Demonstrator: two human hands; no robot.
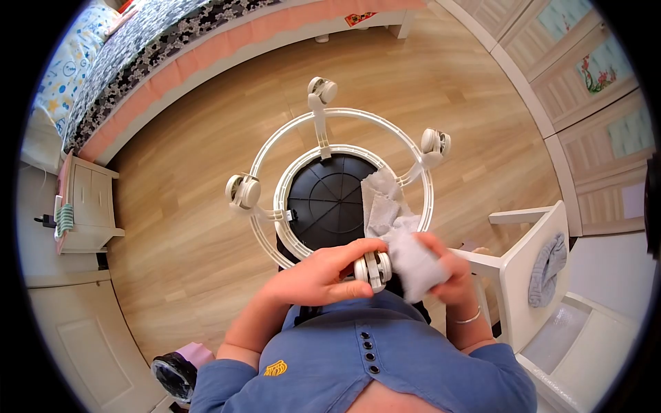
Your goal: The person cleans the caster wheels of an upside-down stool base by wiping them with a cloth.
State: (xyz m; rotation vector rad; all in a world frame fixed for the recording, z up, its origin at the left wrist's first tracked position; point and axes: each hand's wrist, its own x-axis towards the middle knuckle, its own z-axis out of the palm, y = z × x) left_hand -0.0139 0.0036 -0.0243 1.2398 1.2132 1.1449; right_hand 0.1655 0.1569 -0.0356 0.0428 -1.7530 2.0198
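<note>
A white ring-shaped frame with caster wheels (375, 120) lies upside down in front of me, its wheels pointing up. A black ribbed disc (323, 199) fills its inner ring. Near my body, my left hand (313, 275) grips a white caster wheel (374, 272) between thumb and fingers. Right beside that wheel, my right hand (451, 275) is closed on a pale grey cloth (416, 268), both blurred by motion. More grey cloth (382, 203) drapes over the disc and inner ring; whether it is the same piece, I cannot tell.
Other casters stand up at the frame's far side (322, 91), right (435, 143) and left (242, 191). A white chair (530, 275) with a grey knitted item (549, 270) is at right. A bed (206, 62), nightstand (93, 199) and wardrobe (564, 89) border the wooden floor.
</note>
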